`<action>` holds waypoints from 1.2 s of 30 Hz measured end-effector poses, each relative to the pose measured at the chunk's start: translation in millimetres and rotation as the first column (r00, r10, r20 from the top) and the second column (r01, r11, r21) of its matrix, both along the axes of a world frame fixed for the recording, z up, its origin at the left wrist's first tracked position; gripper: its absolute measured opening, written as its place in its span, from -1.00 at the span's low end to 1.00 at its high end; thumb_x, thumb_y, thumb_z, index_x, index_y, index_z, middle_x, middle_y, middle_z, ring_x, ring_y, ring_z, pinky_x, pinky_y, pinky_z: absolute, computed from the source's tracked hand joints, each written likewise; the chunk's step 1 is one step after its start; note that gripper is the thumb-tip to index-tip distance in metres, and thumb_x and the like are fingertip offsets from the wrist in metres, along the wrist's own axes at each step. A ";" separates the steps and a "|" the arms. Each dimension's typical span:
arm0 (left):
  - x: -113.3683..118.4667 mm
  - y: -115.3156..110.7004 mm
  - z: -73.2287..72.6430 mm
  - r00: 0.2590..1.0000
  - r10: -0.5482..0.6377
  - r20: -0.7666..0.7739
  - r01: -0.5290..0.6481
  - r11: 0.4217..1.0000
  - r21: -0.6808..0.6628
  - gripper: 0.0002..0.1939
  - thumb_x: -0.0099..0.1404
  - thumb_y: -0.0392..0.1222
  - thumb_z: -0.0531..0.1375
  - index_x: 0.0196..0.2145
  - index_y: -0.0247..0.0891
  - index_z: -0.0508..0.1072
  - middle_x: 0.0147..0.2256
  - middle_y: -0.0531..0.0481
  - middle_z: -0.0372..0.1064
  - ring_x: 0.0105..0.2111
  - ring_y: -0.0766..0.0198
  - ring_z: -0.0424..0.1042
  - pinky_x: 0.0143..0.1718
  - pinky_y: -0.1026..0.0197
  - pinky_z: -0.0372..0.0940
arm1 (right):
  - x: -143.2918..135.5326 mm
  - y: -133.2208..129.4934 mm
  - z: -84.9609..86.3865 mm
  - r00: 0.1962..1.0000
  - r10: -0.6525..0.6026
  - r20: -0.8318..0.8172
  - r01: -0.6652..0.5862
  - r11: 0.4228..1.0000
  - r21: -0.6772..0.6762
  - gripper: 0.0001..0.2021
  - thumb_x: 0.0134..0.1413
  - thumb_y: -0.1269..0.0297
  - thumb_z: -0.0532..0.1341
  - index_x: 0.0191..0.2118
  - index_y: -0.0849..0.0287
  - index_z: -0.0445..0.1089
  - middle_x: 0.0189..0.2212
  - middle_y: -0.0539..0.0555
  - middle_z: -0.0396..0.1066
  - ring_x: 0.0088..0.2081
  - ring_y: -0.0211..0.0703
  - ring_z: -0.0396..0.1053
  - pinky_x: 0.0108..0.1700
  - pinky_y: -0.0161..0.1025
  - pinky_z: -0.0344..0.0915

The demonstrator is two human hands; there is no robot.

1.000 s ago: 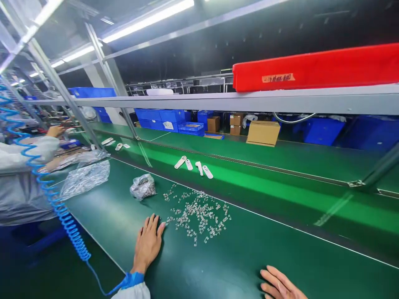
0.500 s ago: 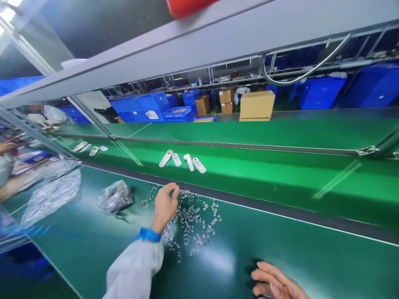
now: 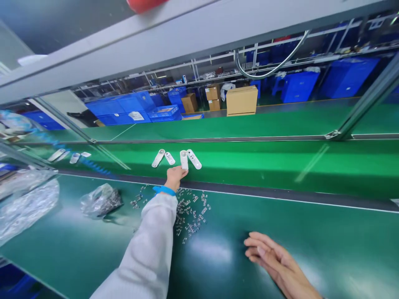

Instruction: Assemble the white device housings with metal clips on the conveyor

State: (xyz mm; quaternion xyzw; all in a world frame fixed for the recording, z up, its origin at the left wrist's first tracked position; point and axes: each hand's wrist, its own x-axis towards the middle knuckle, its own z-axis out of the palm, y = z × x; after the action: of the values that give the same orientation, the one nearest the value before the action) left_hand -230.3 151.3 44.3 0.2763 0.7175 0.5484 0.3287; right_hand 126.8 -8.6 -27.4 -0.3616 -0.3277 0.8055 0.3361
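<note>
My left hand (image 3: pixel 176 176), with a blue band at the wrist, reaches over the belt edge, its fingers closed on the lower end of a white piece (image 3: pixel 184 159). A longer white part with holes (image 3: pixel 194 159) lies just right of it; another white part (image 3: pixel 158 158) and a small white plate (image 3: pixel 170 158) lie to the left on the green belt. Beneath my left wrist, small metal pieces (image 3: pixel 195 216) are scattered on the green table. My right hand (image 3: pixel 271 257) hovers low over the table at the right, fingers apart and holding nothing.
A clear bag of small parts (image 3: pixel 102 200) sits on the table at left, beside a flat plastic sheet (image 3: pixel 31 205). More white parts (image 3: pixel 56 155) rest on the belt farther left. A grey beam (image 3: pixel 124 47) crosses above; blue bins and cardboard boxes (image 3: pixel 242 101) stand behind.
My left hand has moved forward from above the metal pieces to the belt and taken hold of a white piece. My right hand has come farther into view. The camera view has shifted right.
</note>
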 end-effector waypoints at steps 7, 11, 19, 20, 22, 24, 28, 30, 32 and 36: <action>70.4 -114.9 33.4 0.881 -0.391 0.267 0.354 0.918 0.177 -0.63 0.17 -0.38 0.31 -0.04 -0.41 0.42 -0.20 -0.20 0.51 -0.18 0.14 0.53 -0.04 0.10 0.41 | 5.8 33.7 44.9 0.916 -0.385 0.116 0.314 0.865 0.391 -0.63 0.13 0.12 0.30 0.06 0.04 0.42 0.12 0.11 0.40 0.19 0.01 0.28 0.31 0.01 0.06; 131.4 -167.7 26.0 0.725 -0.603 0.333 0.558 0.797 0.229 -0.65 0.24 -0.25 0.28 -0.02 -0.36 0.39 -0.24 -0.14 0.52 -0.24 0.20 0.53 -0.14 0.18 0.42 | -2.2 34.7 70.7 0.924 -0.381 -0.029 0.368 0.867 0.336 -0.59 0.22 -0.03 0.17 0.07 0.05 0.43 0.20 0.06 0.33 0.28 -0.06 0.17 0.35 -0.08 0.00; 214.6 -223.9 -33.4 0.663 -0.521 -0.538 0.605 0.796 -0.025 -0.77 0.41 -0.17 0.05 -0.04 -0.22 0.39 0.03 -0.19 0.36 0.03 0.04 0.37 0.03 -0.06 0.29 | -2.3 -6.1 44.2 0.854 -0.486 -0.184 0.438 0.864 -0.249 -0.66 0.24 0.07 0.17 -0.12 0.26 0.48 -0.01 0.23 0.51 0.07 0.08 0.43 0.18 0.00 0.27; 219.7 -230.2 -37.9 0.583 -0.482 -0.655 0.596 0.801 -0.058 -0.75 0.39 -0.15 0.08 -0.01 -0.22 0.39 0.07 -0.20 0.32 0.07 -0.01 0.32 0.05 -0.08 0.27 | -0.9 -8.1 40.3 0.836 -0.520 -0.176 0.464 0.840 -0.281 -0.66 0.24 0.07 0.17 -0.14 0.27 0.48 -0.03 0.23 0.51 0.06 0.09 0.44 0.17 0.01 0.29; 226.5 -239.8 -45.1 0.445 -0.463 -0.766 0.591 0.795 -0.137 -0.68 0.36 -0.14 0.15 0.04 -0.23 0.37 0.07 -0.21 0.33 0.07 -0.07 0.30 0.01 -0.09 0.27 | 1.4 -10.1 35.5 0.813 -0.560 -0.162 0.491 0.808 -0.326 -0.67 0.24 0.07 0.16 -0.16 0.28 0.47 -0.05 0.24 0.52 0.04 0.09 0.46 0.14 0.00 0.31; 229.4 -243.9 -48.9 0.396 -0.488 -0.778 0.576 0.791 -0.204 -0.73 0.38 -0.17 0.10 0.01 -0.24 0.39 -0.01 -0.19 0.40 -0.01 -0.06 0.35 -0.04 -0.10 0.27 | 2.1 -11.1 34.2 0.807 -0.572 -0.147 0.500 0.794 -0.345 -0.67 0.24 0.09 0.17 -0.15 0.30 0.47 -0.06 0.26 0.53 0.01 0.09 0.48 0.11 -0.03 0.33; 226.8 -239.3 -40.0 0.625 -0.605 -0.492 0.571 0.785 -0.240 -0.66 0.46 -0.11 -0.10 -0.12 -0.23 0.43 -0.24 -0.12 0.45 -0.26 0.08 0.41 -0.24 0.05 0.30 | -0.3 -11.3 33.6 0.799 -0.598 -0.065 0.559 0.778 -0.287 -0.63 0.13 0.06 0.26 -0.15 0.32 0.46 -0.12 0.27 0.55 -0.05 0.08 0.50 0.01 -0.07 0.39; 224.1 -235.6 -30.4 0.750 -0.630 -0.202 0.585 0.774 -0.241 -0.58 0.46 0.04 -0.12 -0.09 -0.23 0.42 -0.31 -0.08 0.43 -0.34 0.15 0.40 -0.36 0.15 0.28 | -2.2 -10.0 30.9 0.785 -0.616 0.064 0.617 0.769 -0.168 -0.57 0.05 -0.01 0.30 -0.17 0.32 0.48 -0.20 0.24 0.57 -0.11 0.05 0.52 -0.08 -0.13 0.41; 221.7 -233.1 -24.6 0.779 -0.625 -0.044 0.604 0.768 -0.214 -0.57 0.42 0.13 -0.06 -0.02 -0.21 0.37 -0.30 -0.06 0.42 -0.35 0.17 0.40 -0.40 0.19 0.27 | -4.4 -8.3 26.8 0.757 -0.626 0.187 0.643 0.764 -0.044 -0.49 -0.02 -0.11 0.31 -0.18 0.32 0.49 -0.28 0.21 0.58 -0.21 0.02 0.52 -0.18 -0.17 0.42; 220.1 -234.0 -36.8 0.701 -0.571 -0.427 0.567 0.810 -0.153 -0.58 0.37 0.03 0.09 0.08 -0.22 0.30 -0.23 -0.12 0.41 -0.23 0.07 0.39 -0.22 0.06 0.28 | -9.8 -6.1 21.6 0.745 -0.620 0.246 0.622 0.779 0.081 -0.43 -0.05 -0.21 0.27 -0.20 0.28 0.46 -0.39 0.16 0.56 -0.39 -0.03 0.50 -0.33 -0.17 0.39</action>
State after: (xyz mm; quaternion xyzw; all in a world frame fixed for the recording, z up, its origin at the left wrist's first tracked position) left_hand -10.2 -82.8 7.5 0.6025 0.6559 0.3362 0.3063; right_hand 117.0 -14.8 -5.8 -0.5529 -0.2270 0.5944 0.5379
